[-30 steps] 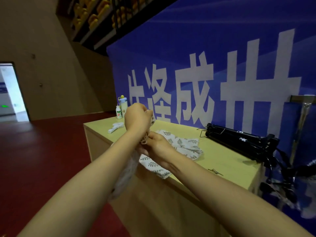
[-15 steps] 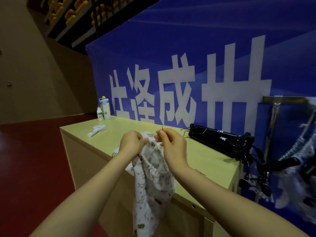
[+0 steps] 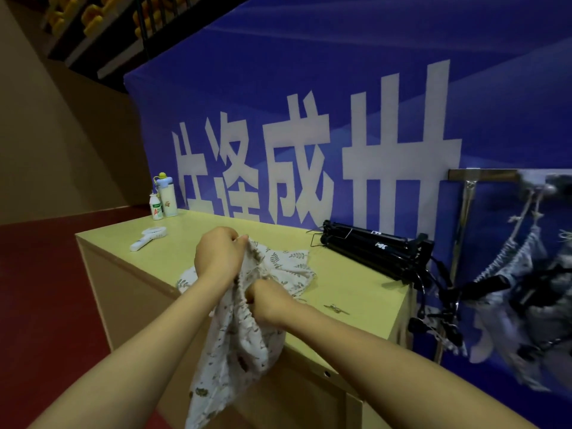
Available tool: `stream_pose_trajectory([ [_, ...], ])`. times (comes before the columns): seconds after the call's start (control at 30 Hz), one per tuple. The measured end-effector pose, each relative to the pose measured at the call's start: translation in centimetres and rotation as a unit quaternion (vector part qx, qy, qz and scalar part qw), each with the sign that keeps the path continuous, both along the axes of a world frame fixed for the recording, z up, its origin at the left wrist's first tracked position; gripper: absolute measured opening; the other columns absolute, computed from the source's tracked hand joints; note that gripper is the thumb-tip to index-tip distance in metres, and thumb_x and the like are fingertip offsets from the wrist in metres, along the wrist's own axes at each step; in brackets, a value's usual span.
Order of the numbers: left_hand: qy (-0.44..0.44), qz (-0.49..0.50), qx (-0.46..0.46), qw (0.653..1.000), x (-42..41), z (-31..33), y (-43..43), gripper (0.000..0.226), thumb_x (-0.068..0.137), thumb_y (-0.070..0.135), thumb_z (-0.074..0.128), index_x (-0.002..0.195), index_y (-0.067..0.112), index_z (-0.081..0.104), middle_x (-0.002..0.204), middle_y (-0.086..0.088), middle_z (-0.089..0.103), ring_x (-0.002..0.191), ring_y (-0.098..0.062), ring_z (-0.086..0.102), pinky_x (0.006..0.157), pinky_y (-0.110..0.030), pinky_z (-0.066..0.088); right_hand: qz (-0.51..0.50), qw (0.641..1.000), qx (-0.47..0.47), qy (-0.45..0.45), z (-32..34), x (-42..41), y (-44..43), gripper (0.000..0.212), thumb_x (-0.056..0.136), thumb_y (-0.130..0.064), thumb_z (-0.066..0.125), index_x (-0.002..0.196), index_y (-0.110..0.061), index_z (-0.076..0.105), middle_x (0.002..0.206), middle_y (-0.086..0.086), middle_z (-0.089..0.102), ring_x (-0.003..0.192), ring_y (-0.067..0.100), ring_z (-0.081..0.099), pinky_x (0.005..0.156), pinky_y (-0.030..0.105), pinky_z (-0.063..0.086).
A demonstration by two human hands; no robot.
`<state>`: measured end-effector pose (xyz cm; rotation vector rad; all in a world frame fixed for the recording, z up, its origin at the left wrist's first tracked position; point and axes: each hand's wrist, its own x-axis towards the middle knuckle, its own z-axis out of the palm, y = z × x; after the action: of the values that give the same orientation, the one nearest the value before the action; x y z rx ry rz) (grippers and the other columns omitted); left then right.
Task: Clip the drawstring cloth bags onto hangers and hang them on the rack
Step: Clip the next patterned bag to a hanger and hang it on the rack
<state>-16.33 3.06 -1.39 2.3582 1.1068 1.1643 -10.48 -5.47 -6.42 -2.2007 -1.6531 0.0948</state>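
A white drawstring cloth bag with a small leaf print hangs in front of the table's near edge. My left hand pinches its gathered top corner from above. My right hand grips the gathered rim lower down, close to the left. More printed bags lie in a heap on the table behind my hands. A stack of black hangers lies on the table's right end. The metal rack stands at the right, with bags on hangers hung from it.
The pale wooden table has a small metal clip near its right front, a white handheld fan at the left, and two bottles at the back left corner. A blue banner wall runs behind; red floor lies to the left.
My right hand has dropped from level with the left to lower on the bag's rim. The bag now hangs bunched between both hands. The view has shifted slightly to the left.
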Motion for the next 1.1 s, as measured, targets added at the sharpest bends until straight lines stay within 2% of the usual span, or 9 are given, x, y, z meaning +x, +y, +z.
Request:
stream_pose_trajectory([
  [0.07, -0.001, 0.007, -0.001, 1.0, 0.8, 0.1, 0.1, 0.041, 0.091, 0.029, 0.054, 0.057, 0.007, 0.053, 0.05, -0.005, 0.046, 0.054, -0.025, 0.046, 0.044, -0.025, 0.024, 0.0, 1.0, 0.021, 0.009, 0.0, 0.7, -0.2, 0.041, 0.079, 0.009, 0.045, 0.051, -0.013, 0.025, 0.053, 0.009, 0.025, 0.049, 0.021, 0.023, 0.047, 0.032, 0.018],
  [0.13, 0.001, 0.005, -0.008, 1.0, 1.5, 0.1, 0.3, 0.04, 0.092, 0.029, 0.054, 0.059, 0.007, 0.057, 0.053, -0.004, 0.048, 0.057, -0.025, 0.049, 0.045, -0.024, 0.024, -0.006, 0.996, 0.076, 0.046, 0.2, 1.8, -0.7, 0.033, 0.085, 0.0, 0.047, 0.053, -0.009, 0.045, 0.057, 0.013, 0.048, 0.054, 0.027, 0.042, 0.052, 0.032, 0.03],
  [0.2, 0.001, 0.0, -0.018, 1.0, 2.3, 0.1, 0.4, 0.039, 0.092, 0.029, 0.054, 0.062, 0.006, 0.06, 0.055, -0.004, 0.051, 0.058, -0.024, 0.049, 0.047, -0.025, 0.025, -0.049, 0.982, 0.152, 0.098, 0.4, 3.9, -1.3, 0.026, 0.092, -0.015, 0.048, 0.073, -0.009, 0.066, 0.077, 0.01, 0.07, 0.072, 0.026, 0.063, 0.068, 0.032, 0.048],
  [0.3, 0.003, -0.017, -0.027, 0.999, 3.6, -0.3, 0.4, 0.037, 0.093, 0.029, 0.054, 0.065, 0.005, 0.061, 0.058, -0.007, 0.053, 0.056, -0.023, 0.047, 0.047, -0.026, 0.027, -0.141, 0.962, 0.219, 0.079, 0.6, 8.2, -2.1, 0.025, 0.094, -0.024, 0.05, 0.089, -0.011, 0.07, 0.087, 0.007, 0.073, 0.081, 0.025, 0.067, 0.077, 0.039, 0.054],
  [0.37, 0.005, -0.031, -0.033, 0.999, 4.6, -0.7, 0.6, 0.035, 0.093, 0.029, 0.054, 0.065, 0.008, 0.057, 0.063, -0.01, 0.055, 0.058, -0.024, 0.046, 0.048, -0.025, 0.028, -0.197, 0.961, 0.194, 0.027, 0.4, 11.5, -2.7, 0.025, 0.095, -0.028, 0.05, 0.101, -0.01, 0.067, 0.099, 0.008, 0.071, 0.091, 0.027, 0.065, 0.079, 0.041, 0.054],
  [0.57, -0.006, -0.056, -0.063, 0.996, 7.1, -1.9, 1.5, 0.036, 0.092, 0.029, 0.056, 0.072, 0.0, 0.067, 0.069, -0.014, 0.064, 0.063, -0.027, 0.053, 0.057, -0.026, 0.035, -0.313, 0.941, -0.011, -0.129, -1.7, 20.2, -4.2, 0.041, 0.093, -0.036, 0.053, 0.124, -0.01, 0.048, 0.124, 0.011, 0.054, 0.112, 0.031, 0.054, 0.092, 0.042, 0.044],
  [0.7, -0.002, -0.065, -0.076, 0.995, 8.4, -2.8, 2.8, 0.041, 0.092, 0.028, 0.056, 0.058, 0.004, 0.054, 0.064, -0.015, 0.06, 0.061, -0.028, 0.053, 0.055, -0.026, 0.033, -0.362, 0.921, -0.081, -0.118, -3.9, 24.3, -4.4, 0.037, 0.096, -0.026, 0.046, 0.129, -0.009, 0.044, 0.13, 0.013, 0.05, 0.12, 0.032, 0.049, 0.099, 0.043, 0.037],
  [0.87, 0.021, -0.057, -0.099, 0.993, 9.6, -3.3, 3.5, 0.052, 0.093, 0.027, 0.055, 0.046, 0.016, 0.035, 0.047, -0.002, 0.037, 0.047, -0.017, 0.036, 0.046, -0.024, 0.022, -0.405, 0.898, -0.104, -0.137, -5.2, 26.1, -3.2, 0.041, 0.096, -0.026, 0.045, 0.132, -0.007, 0.042, 0.134, 0.016, 0.048, 0.123, 0.033, 0.043, 0.101, 0.04, 0.035],
  [1.1, 0.033, -0.062, -0.112, 0.991, 10.5, -4.8, 5.0, 0.049, 0.092, 0.029, 0.054, 0.05, 0.013, 0.034, 0.049, -0.003, 0.033, 0.049, -0.021, 0.034, 0.05, -0.026, 0.024, -0.415, 0.891, -0.07, -0.172, -5.9, 28.0, -2.4, 0.04, 0.091, -0.032, 0.057, 0.123, -0.009, 0.053, 0.128, 0.013, 0.048, 0.118, 0.031, 0.044, 0.097, 0.039, 0.039],
])
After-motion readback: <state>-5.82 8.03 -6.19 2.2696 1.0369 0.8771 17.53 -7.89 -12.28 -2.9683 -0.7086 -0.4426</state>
